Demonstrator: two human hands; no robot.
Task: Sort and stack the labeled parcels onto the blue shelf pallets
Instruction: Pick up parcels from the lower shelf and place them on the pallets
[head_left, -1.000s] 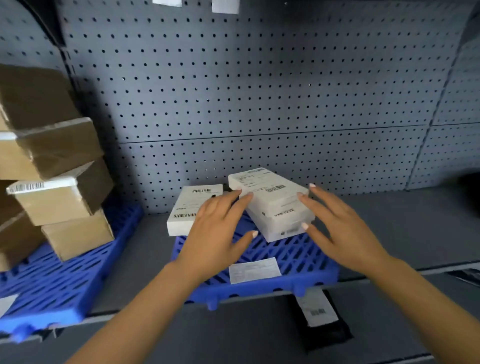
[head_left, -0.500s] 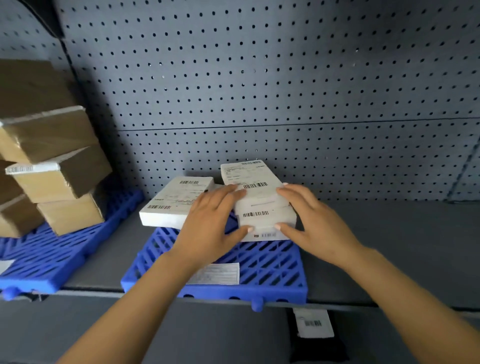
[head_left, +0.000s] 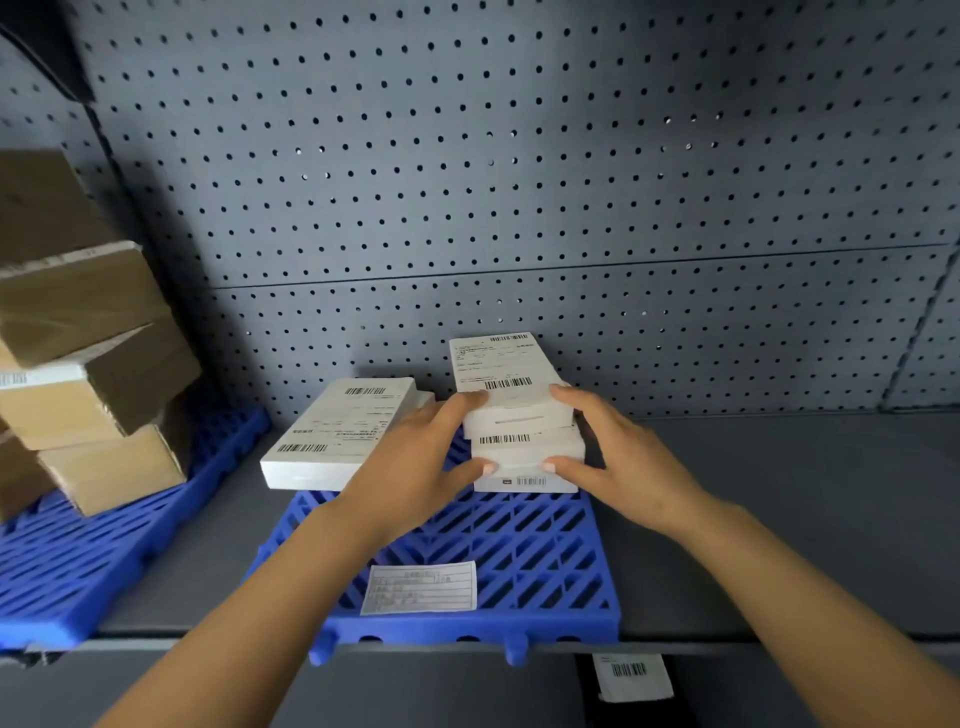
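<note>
A stack of three white labeled parcels (head_left: 511, 395) stands at the back of the middle blue pallet (head_left: 524, 566). My left hand (head_left: 415, 467) presses its left side and my right hand (head_left: 618, 457) its right side, thumbs on the front of the lower parcels. Another white parcel (head_left: 337, 431) lies to the left, half off the pallet's back left corner. A white paper label (head_left: 418, 587) is stuck on the pallet's front.
Several brown cardboard boxes (head_left: 88, 364) are stacked unevenly on a second blue pallet (head_left: 67, 566) at the left. A grey perforated wall (head_left: 519, 182) backs the shelf. Grey shelf surface (head_left: 779, 493) extends to the right. A dark packet with a barcode label (head_left: 631, 675) lies below.
Both hands have closed in on the white stack and squared it up; the stack now sits straighter. The view has drifted right, so the pallet appears further left.
</note>
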